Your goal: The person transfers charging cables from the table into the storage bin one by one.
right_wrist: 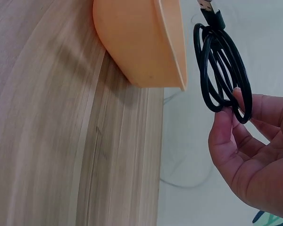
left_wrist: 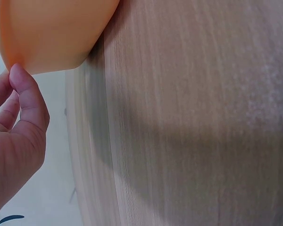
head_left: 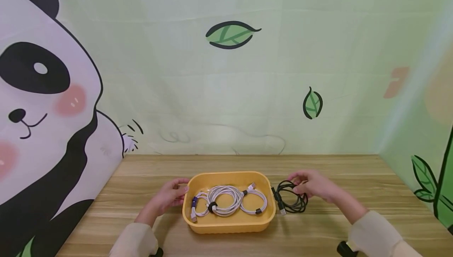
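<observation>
A yellow plastic basket (head_left: 228, 227) stands on the table, with several coiled white cables (head_left: 224, 201) lying inside it. My left hand (head_left: 171, 195) is at the basket's left end. In the left wrist view, the thumb and a finger of that hand (left_wrist: 23, 122) pinch the basket's rim. Beyond the basket's right end, my right hand (head_left: 315, 185) holds a coiled black USB cable (head_left: 291, 198). The right wrist view shows this black cable (right_wrist: 221, 70) raised above the table, its loops pinched between thumb and fingers and its metal plug pointing away from the hand.
The wood-grain table (head_left: 336, 233) ends at a pale green backdrop (head_left: 177, 91) printed with leaves and a panda (head_left: 42, 103). Dark straps, one (head_left: 347, 249) by the right sleeve, show at both cuffs.
</observation>
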Demonstrator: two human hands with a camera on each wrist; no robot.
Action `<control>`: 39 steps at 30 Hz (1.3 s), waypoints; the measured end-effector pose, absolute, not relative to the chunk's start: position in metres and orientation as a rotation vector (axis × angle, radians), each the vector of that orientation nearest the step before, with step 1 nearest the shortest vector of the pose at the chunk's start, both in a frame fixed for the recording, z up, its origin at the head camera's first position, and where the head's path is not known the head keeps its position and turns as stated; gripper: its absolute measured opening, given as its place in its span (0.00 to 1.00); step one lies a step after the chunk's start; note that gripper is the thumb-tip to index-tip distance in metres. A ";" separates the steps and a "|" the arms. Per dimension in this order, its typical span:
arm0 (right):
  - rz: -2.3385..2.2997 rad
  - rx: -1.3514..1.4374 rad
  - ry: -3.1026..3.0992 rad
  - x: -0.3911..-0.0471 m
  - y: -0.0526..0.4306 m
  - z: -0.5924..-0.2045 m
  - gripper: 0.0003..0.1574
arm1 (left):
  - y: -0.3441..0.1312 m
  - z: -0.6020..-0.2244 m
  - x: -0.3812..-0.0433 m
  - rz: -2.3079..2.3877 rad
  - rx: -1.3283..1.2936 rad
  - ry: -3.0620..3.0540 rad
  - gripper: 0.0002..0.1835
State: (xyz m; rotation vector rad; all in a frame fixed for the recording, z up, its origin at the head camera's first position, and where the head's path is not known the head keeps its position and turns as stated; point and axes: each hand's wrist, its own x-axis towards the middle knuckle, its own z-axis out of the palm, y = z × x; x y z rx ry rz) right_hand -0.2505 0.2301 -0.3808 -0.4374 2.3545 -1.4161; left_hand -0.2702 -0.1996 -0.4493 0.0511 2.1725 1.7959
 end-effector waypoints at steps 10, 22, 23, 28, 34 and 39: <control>-1.418 -0.455 2.357 -0.254 0.215 -0.377 0.23 | -0.199 -0.447 -0.268 1.793 0.048 2.168 0.23; -1.366 -0.528 2.393 -0.261 0.196 -0.373 0.22 | -0.199 -0.446 -0.268 1.800 0.042 2.163 0.23; -1.363 -0.533 2.397 -0.262 0.194 -0.373 0.22 | -0.199 -0.446 -0.268 1.798 0.046 2.161 0.23; -1.365 -0.539 2.400 -0.265 0.186 -0.374 0.21 | -0.199 -0.445 -0.267 1.805 0.061 2.156 0.24; -1.370 -0.545 2.381 -0.269 0.177 -0.376 0.21 | -0.199 -0.445 -0.267 1.799 0.061 2.162 0.24; -1.384 -0.550 2.361 -0.271 0.169 -0.378 0.21 | -0.199 -0.446 -0.268 1.791 0.053 2.172 0.24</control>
